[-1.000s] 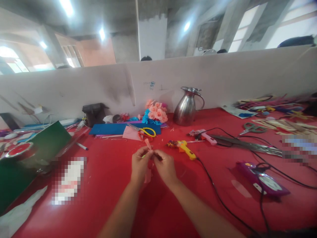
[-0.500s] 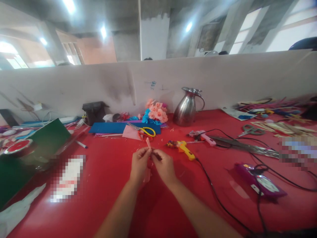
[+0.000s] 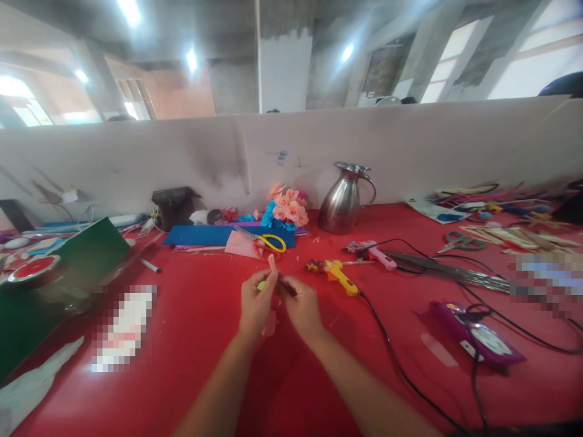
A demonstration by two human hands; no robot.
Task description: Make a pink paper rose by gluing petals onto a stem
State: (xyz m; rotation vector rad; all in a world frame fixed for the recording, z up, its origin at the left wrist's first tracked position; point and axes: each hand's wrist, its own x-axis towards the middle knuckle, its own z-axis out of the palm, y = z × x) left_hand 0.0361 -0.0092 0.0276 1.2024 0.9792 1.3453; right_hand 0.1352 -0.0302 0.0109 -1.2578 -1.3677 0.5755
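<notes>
Barely shifted: left hand (image 3: 255,303), right hand (image 3: 303,306) pinch pink strip (image 3: 272,262) (upright).

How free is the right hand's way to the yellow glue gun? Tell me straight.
Probably yes: the yellow glue gun lies just beyond the right hand, only bare red table between them, though that hand is busy pinching the pink paper piece.

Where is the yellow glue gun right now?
In the head view, the yellow glue gun lies on the red table just right of the right hand, in front of the steel jug.
</notes>
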